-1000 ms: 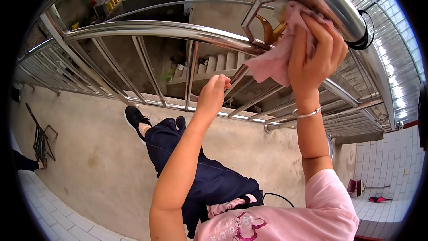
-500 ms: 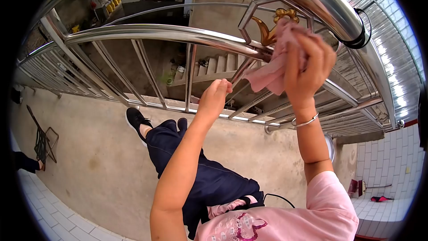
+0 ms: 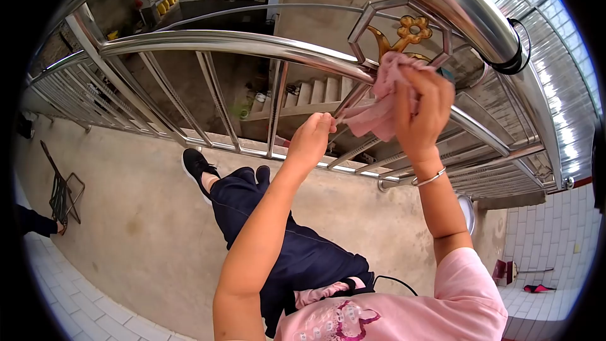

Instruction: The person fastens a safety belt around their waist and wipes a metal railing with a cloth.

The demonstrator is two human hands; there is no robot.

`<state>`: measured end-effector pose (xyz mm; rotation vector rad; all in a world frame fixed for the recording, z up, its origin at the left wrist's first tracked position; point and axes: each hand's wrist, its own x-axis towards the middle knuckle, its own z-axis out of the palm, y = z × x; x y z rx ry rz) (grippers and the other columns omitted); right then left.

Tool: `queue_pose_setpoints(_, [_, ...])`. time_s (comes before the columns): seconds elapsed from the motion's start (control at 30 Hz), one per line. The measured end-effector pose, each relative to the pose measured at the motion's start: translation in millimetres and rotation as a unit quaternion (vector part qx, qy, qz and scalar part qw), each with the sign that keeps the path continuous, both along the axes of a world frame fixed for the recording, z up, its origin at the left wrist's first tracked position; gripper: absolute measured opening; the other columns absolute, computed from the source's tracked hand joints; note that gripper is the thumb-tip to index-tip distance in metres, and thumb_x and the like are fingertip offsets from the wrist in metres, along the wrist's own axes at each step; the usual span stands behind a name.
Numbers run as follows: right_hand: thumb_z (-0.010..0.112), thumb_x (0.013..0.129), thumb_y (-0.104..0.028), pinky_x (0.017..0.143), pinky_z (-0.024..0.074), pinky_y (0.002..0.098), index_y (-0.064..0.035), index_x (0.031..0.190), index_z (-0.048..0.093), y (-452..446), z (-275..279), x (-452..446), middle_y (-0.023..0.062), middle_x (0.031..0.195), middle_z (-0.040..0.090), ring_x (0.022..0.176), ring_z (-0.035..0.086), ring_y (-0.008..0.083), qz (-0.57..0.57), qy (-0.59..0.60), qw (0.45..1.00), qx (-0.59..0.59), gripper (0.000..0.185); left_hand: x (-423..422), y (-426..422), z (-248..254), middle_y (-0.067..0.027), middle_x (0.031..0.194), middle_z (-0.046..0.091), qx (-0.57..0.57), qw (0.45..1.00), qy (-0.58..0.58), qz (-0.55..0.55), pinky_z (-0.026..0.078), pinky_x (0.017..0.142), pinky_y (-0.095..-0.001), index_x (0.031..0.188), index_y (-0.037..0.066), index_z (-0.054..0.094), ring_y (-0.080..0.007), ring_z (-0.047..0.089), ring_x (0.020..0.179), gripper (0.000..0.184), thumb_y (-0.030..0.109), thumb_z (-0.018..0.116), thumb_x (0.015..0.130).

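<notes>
A pink cloth [image 3: 379, 106] is gripped in my right hand [image 3: 424, 110], its top against the lower edge of a hexagonal metal frame in the railing. Inside that frame a gold flower ornament [image 3: 413, 29] shows above the cloth. My left hand [image 3: 314, 139] is closed beside a slanted railing bar, near the cloth's left corner; what its fingers hold, if anything, is hidden. The steel railing [image 3: 233, 43] runs across in front of me, with a thick round handrail [image 3: 470, 6] above the ornament.
Below the railing are concrete steps [image 3: 312, 91]. A folding stool [image 3: 60, 192] stands at the left, beside another person's foot [image 3: 61, 226]. A black cord [image 3: 519, 50] is tied round the handrail. A dustpan [image 3: 503, 270] lies near the tiles at the lower right.
My right hand and the cloth have moved down and left from the ornament to the frame's lower edge, uncovering the gold flower. My left hand has shifted slightly right.
</notes>
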<state>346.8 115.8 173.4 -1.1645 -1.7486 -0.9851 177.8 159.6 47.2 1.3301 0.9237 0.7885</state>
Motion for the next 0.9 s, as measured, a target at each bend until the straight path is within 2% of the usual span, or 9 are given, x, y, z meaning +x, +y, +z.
queue_pose_setpoints(0.1, [0.074, 0.082, -0.009, 0.08, 0.0421, 0.0395, -0.0081, 0.106, 0.068, 9.6, 32.5, -3.7, 0.0089, 0.101, 0.064, 0.092, 0.059, 0.0284, -0.036, -0.029, 0.992, 0.114, 0.025, -0.5, 0.0, 1.3, -0.0125, 0.1, 0.07, 0.008, 1.0, -0.007, 0.0, 0.047, 0.089, -0.0365, 0.107, 0.001, 0.063, -0.0266, 0.065, 0.098, 0.047, 0.04, 0.039, 0.105])
queue_pose_setpoints(0.23, [0.074, 0.081, -0.009, 0.079, 0.0417, 0.0392, -0.0091, 0.105, 0.068, 29.7, 22.9, -1.7, 0.0084, 0.101, 0.064, 0.089, 0.06, 0.0277, -0.04, -0.023, 0.991, 0.128, 0.025, 2.0, 1.6, 2.3, -0.0118, 0.097, 0.069, 0.0, 1.0, -0.007, 0.002, 0.047, 0.087, -0.0371, 0.106, 0.001, 0.063, -0.0264, 0.064, 0.095, 0.047, 0.041, 0.038, 0.105])
queue_pose_setpoints(0.47, [0.071, 0.079, -0.011, 0.076, 0.0428, 0.0386, -0.0112, 0.104, 0.068, 5.0, -40.5, -8.4, 0.0073, 0.101, 0.065, 0.086, 0.06, 0.0273, 0.023, -0.063, 0.995, -0.074, 0.025, 3.6, 3.0, -9.0, -0.0152, 0.092, 0.067, 0.03, 0.999, -0.036, -0.004, 0.047, 0.08, -0.0392, 0.103, 0.001, 0.062, -0.0285, 0.063, 0.085, 0.046, 0.04, 0.038, 0.105])
queue_pose_setpoints(0.53, [0.071, 0.078, -0.009, 0.078, 0.0437, 0.039, -0.0106, 0.105, 0.069, -2.1, -32.5, -9.2, 0.0084, 0.103, 0.065, 0.087, 0.061, 0.0278, 0.022, -0.039, 0.996, -0.082, 0.027, -3.0, 2.7, -0.1, -0.0086, 0.109, 0.068, -0.02, 0.997, 0.023, -0.068, 0.044, 0.093, -0.0316, 0.117, 0.0, 0.062, -0.0156, 0.06, 0.104, 0.045, 0.035, 0.037, 0.106])
queue_pose_setpoints(0.57, [0.073, 0.077, -0.006, 0.079, 0.0439, 0.0384, -0.0092, 0.107, 0.069, -3.6, -24.3, -7.9, 0.0093, 0.103, 0.065, 0.088, 0.06, 0.0277, 0.025, -0.019, 0.998, -0.05, 0.03, -4.1, 3.8, -0.4, -0.0086, 0.109, 0.068, -0.021, 0.997, 0.023, -0.064, 0.044, 0.093, -0.0316, 0.117, 0.0, 0.062, -0.0156, 0.06, 0.104, 0.045, 0.035, 0.037, 0.106])
queue_pose_setpoints(0.7, [0.074, 0.079, -0.002, 0.081, 0.0429, 0.038, -0.0065, 0.107, 0.069, 10.7, 21.0, -11.4, 0.0109, 0.106, 0.064, 0.095, 0.057, 0.0276, -0.008, 0.001, 0.994, 0.109, 0.029, -1.6, 3.7, -0.7, -0.0086, 0.104, 0.068, -0.013, 0.998, 0.012, -0.063, 0.044, 0.092, -0.0317, 0.115, -0.001, 0.062, -0.0174, 0.061, 0.1, 0.046, 0.037, 0.039, 0.105])
queue_pose_setpoints(0.77, [0.074, 0.078, -0.002, 0.081, 0.0427, 0.0381, -0.0072, 0.107, 0.069, 25.6, 17.7, -4.4, 0.0105, 0.104, 0.064, 0.094, 0.058, 0.0281, -0.019, -0.001, 0.994, 0.107, 0.029, 1.4, 1.2, 0.8, -0.008, 0.102, 0.067, -0.009, 0.999, -0.006, -0.05, 0.045, 0.09, -0.0316, 0.113, -0.001, 0.062, -0.0177, 0.06, 0.097, 0.046, 0.038, 0.039, 0.105])
queue_pose_setpoints(0.83, [0.074, 0.078, -0.003, 0.081, 0.0424, 0.0381, -0.0079, 0.106, 0.069, 28.9, 9.2, -6.1, 0.01, 0.103, 0.064, 0.092, 0.058, 0.0285, -0.026, -0.002, 0.994, 0.106, 0.029, 3.9, -1.5, 1.3, -0.0161, 0.094, 0.069, 0.054, 0.998, -0.007, 0.01, 0.048, 0.079, -0.042, 0.101, 0.001, 0.06, -0.0315, 0.065, 0.087, 0.048, 0.042, 0.036, 0.104])
queue_pose_setpoints(0.9, [0.073, 0.077, -0.004, 0.08, 0.0426, 0.0388, -0.0087, 0.104, 0.068, 18.3, -3.1, -15.7, 0.0099, 0.101, 0.065, 0.089, 0.06, 0.0292, -0.005, -0.033, 0.999, 0.008, 0.028, 1.5, 3.5, 0.0, -0.0156, 0.095, 0.069, 0.035, 0.999, -0.007, -0.004, 0.048, 0.081, -0.0418, 0.103, 0.0, 0.061, -0.0313, 0.065, 0.089, 0.048, 0.042, 0.036, 0.105])
